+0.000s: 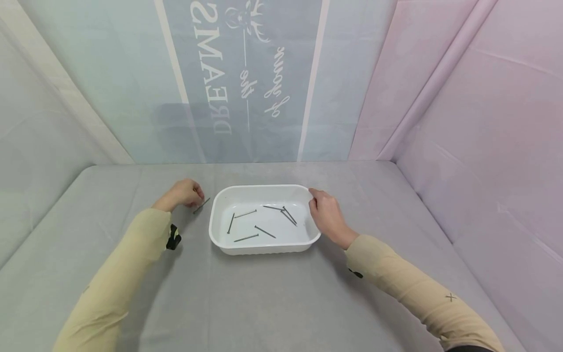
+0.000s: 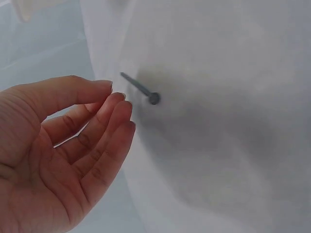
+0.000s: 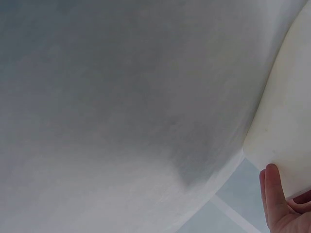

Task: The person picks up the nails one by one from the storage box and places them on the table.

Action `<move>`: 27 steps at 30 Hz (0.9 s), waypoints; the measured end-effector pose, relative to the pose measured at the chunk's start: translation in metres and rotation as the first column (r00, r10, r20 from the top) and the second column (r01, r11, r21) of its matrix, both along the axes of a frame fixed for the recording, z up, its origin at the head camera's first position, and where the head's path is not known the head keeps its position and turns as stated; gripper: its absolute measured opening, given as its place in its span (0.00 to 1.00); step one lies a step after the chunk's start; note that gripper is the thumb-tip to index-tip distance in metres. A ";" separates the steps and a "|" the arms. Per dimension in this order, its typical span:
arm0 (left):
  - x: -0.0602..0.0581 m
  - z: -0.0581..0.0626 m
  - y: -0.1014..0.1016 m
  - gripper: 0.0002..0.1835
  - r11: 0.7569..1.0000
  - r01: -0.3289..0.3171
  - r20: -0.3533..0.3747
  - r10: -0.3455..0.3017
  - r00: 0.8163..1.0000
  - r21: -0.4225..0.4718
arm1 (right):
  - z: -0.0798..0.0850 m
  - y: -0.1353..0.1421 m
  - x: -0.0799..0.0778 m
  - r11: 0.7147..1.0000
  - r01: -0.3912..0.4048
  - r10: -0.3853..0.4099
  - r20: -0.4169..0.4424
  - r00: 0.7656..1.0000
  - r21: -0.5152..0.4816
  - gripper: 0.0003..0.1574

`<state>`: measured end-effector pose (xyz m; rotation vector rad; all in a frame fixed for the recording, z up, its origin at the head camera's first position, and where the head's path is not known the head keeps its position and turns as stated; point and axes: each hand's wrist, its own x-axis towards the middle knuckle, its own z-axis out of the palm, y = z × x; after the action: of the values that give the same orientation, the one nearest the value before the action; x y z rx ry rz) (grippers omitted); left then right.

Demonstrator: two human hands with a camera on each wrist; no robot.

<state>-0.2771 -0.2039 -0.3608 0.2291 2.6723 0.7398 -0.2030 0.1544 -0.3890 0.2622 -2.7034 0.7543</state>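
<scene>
A white plastic basin [image 1: 266,249] stands in the middle of the table with several dark nails [image 1: 265,231] lying apart or crossed on its bottom. My right hand [image 1: 329,215] grips the basin's right rim near the far corner; in the right wrist view, fingers [image 3: 275,187] lie against the outer wall. Left of the basin, a single nail [image 2: 141,88] lies on the grey cloth. My left hand [image 1: 185,192] hovers just beside it, fingers gently bent and thumb near the fingertips, with nothing between them. In the left wrist view, a small gap separates the fingertips from the nail.
Grey cloth [image 1: 264,303] covers the table around the basin. A printed fabric wall [image 1: 264,142] rises at the back edge, with a pale pink wall [image 1: 484,146] on the right and a light wall [image 1: 39,171] on the left.
</scene>
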 end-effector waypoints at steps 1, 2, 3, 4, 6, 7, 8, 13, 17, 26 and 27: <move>-0.001 0.002 0.001 0.05 1.000 0.004 -0.003 -0.004 1.000 -0.004 | 0.000 0.000 0.000 1.000 0.001 -0.001 0.000 1.000 0.001 0.22; -0.001 0.004 0.001 0.06 1.000 0.007 -0.005 -0.007 1.000 -0.008 | 0.000 0.000 0.000 1.000 0.002 -0.002 0.002 1.000 0.002 0.22; -0.002 0.005 0.002 0.06 1.000 0.011 -0.009 -0.011 1.000 -0.015 | 0.000 0.000 0.000 1.000 0.003 -0.003 0.003 1.000 0.003 0.22; -0.002 0.007 0.003 0.06 1.000 0.013 -0.014 -0.013 1.000 -0.020 | 0.000 0.000 0.000 1.000 0.002 -0.002 0.005 1.000 0.002 0.22; -0.003 0.011 0.005 0.06 1.000 0.016 -0.027 -0.016 1.000 -0.026 | 0.001 0.000 0.000 1.000 0.002 -0.002 0.009 1.000 0.002 0.22; -0.003 0.013 0.007 0.07 0.999 0.017 -0.033 -0.018 0.999 -0.029 | 0.001 0.000 0.000 1.000 0.003 -0.003 0.010 1.000 0.000 0.22; -0.004 0.015 0.008 0.07 0.999 0.020 -0.039 -0.021 0.999 -0.029 | 0.001 0.000 0.000 1.000 0.005 -0.005 0.010 1.000 0.001 0.22; -0.004 0.023 0.013 0.07 0.999 0.037 -0.049 -0.038 0.998 -0.037 | 0.002 0.001 0.000 1.000 0.012 -0.012 0.008 1.000 -0.001 0.22; -0.005 0.026 0.016 0.07 0.998 0.054 -0.063 -0.056 0.996 -0.044 | 0.001 0.001 0.000 1.000 0.002 -0.002 0.013 1.000 -0.004 0.22; -0.005 0.036 0.022 0.07 0.993 0.087 -0.087 -0.095 0.992 -0.084 | 0.001 0.001 0.000 1.000 -0.003 0.003 0.022 1.000 0.002 0.22; -0.005 0.037 0.022 0.07 0.992 0.089 -0.092 -0.097 0.991 -0.088 | 0.001 0.001 0.000 1.000 -0.001 0.001 0.026 1.000 0.003 0.22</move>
<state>-0.2822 -0.1815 -0.3238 0.3732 2.7543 0.6007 -0.2032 0.1551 -0.3878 0.2564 -2.7286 0.7596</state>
